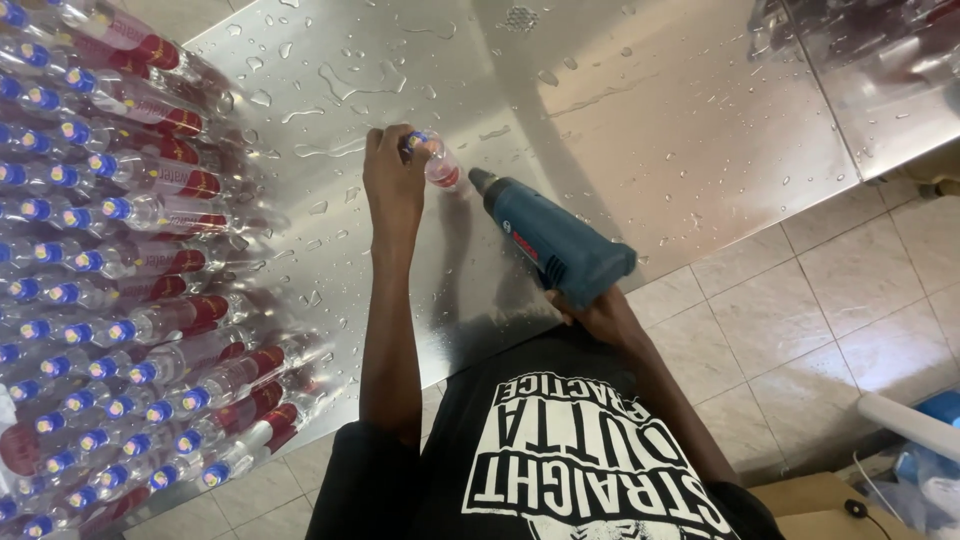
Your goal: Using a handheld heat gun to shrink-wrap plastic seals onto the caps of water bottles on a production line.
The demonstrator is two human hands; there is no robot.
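Observation:
My left hand [393, 178] grips a small clear plastic bottle [438, 165] with a blue cap and a red label, holding it by the cap end above a wet steel table [620, 130]. My right hand [597, 313] holds a blue heat gun [548, 240] by its handle. The gun's dark nozzle points at the bottle's red label, almost touching it.
Several rows of the same blue-capped, red-labelled bottles [110, 260] lie stacked on the table's left side. Water drops cover the steel top. A second steel surface [880, 80] is at the upper right. Beige floor tiles [800, 330] lie below, with a cardboard box [820, 505] at the lower right.

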